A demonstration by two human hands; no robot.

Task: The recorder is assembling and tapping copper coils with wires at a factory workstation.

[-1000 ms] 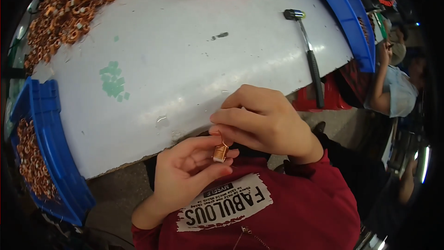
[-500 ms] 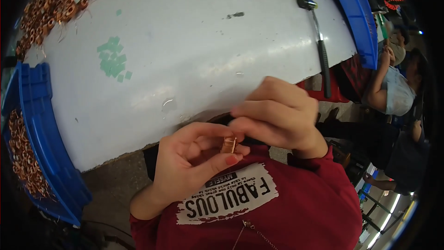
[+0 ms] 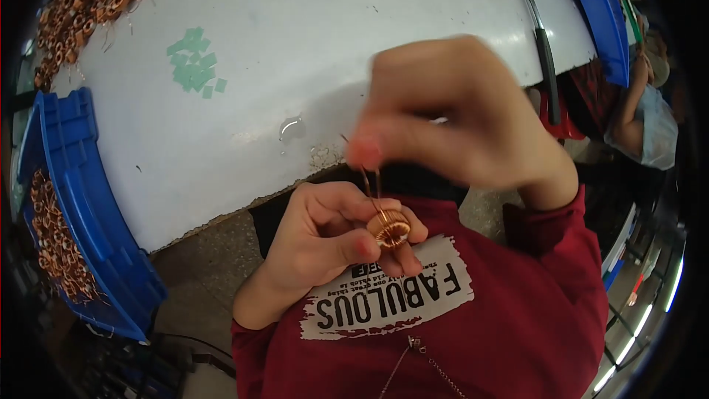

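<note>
- Step in hand, as I read it: working the two thin copper wire leads [image 3: 378, 183] of a ring-shaped, copper-wound coil [image 3: 390, 230], lower centre of frame.
- Left hand [image 3: 323, 233]: half-curled, thumb and fingers closed on the coil, in front of the dark red top [image 3: 517, 281].
- Right hand [image 3: 461, 114]: above the coil, motion-blurred; thumb and fingertips look pinched together on the upper part of the leads.
- Next move probably calls for a steady left grip and leads kept straight.
- Around: loose heap of copper coils [image 3: 88, 11] upper left; blue plastic bin [image 3: 77, 151] of smaller-looking copper parts [image 3: 59, 251] left; scattered pale green squares [image 3: 193, 66] and black-handled hammer [image 3: 545, 63] on the white tabletop [image 3: 251, 125].
- In the way: right hand hides the lead ends; nothing on the table blocks the hands.
</note>
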